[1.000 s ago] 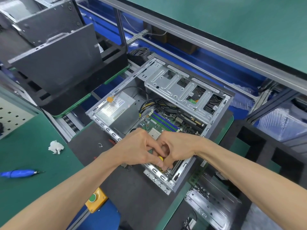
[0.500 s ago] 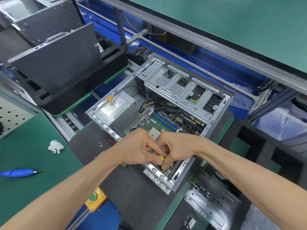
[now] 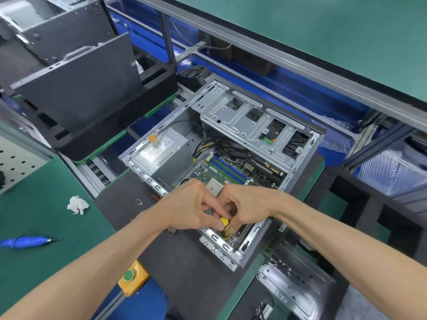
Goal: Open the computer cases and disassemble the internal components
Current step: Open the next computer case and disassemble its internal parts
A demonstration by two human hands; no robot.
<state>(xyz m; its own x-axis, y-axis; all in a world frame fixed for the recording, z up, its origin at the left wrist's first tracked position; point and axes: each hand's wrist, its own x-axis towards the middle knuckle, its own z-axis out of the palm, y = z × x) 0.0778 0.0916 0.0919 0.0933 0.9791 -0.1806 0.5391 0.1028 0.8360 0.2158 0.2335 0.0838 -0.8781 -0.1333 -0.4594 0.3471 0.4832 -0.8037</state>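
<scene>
Both hands are meeting over the near corner of the open computer case (image 3: 298, 181). The left hand (image 3: 191, 207) is curling its fingers and pinching the yellow top of a small yellow-and-black screwdriver (image 3: 224, 225) between thumb and fingertip. The right hand (image 3: 248, 207) is bending its fingers round the same tool from the other side, knuckles up. Compared with half a second ago, almost nothing is differing: the hands are staying in the same spot, the right-hand fingers are sitting slightly tighter over the handle, and the case is not shifting.

The screwdriver is standing nearly upright, its yellow end up towards the camera and its shaft pointing down into the case beside the near edge of the green motherboard (image 3: 231, 172); its tip is hidden.

The case is lying on its side on a dark mat (image 3: 175, 257) on the bench (image 3: 41, 227), open face up, its long axis running from the near right to the far left of the view. The grey power supply (image 3: 166, 155) is sitting in its left part and the silver drive cage (image 3: 251, 128) at the far right.

On the green bench surface to the left, a blue pen-shaped tool (image 3: 27, 241) is lying flat with its tip pointing right, and a crumpled white tissue (image 3: 77, 204) is lying near the mat.
</scene>
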